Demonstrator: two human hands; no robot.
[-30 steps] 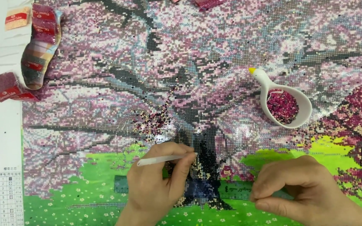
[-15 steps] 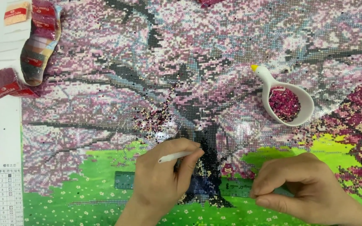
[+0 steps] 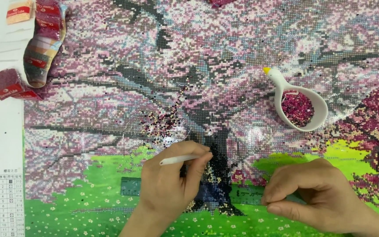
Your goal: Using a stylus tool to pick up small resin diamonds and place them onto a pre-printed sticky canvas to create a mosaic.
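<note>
Pen (image 3: 180, 159), slim white plastic, long axis near level, tip toward dark beaded trunk (image 3: 218, 175); left hand (image 3: 169, 184) pinches it. Right hand (image 3: 312, 197), fingers curled together, presses green ruler (image 3: 130, 186) beside trunk, on glossy bead-studded canvas (image 3: 110, 101).

The head view is bright and evenly lit from above, with colours saturated and no dim corners. Soft white glare lies on the glossy film over the canvas (image 3: 110, 79), strongest around its middle and toward its right edge near the white scoop tray (image 3: 316, 123), while only faint, short shadows sit under the left hand (image 3: 172, 180) and the right hand (image 3: 312, 197) at the canvas's lower edge. Focus is sharp enough to show single beads across most of it, with slight softness at the far edge.
</note>
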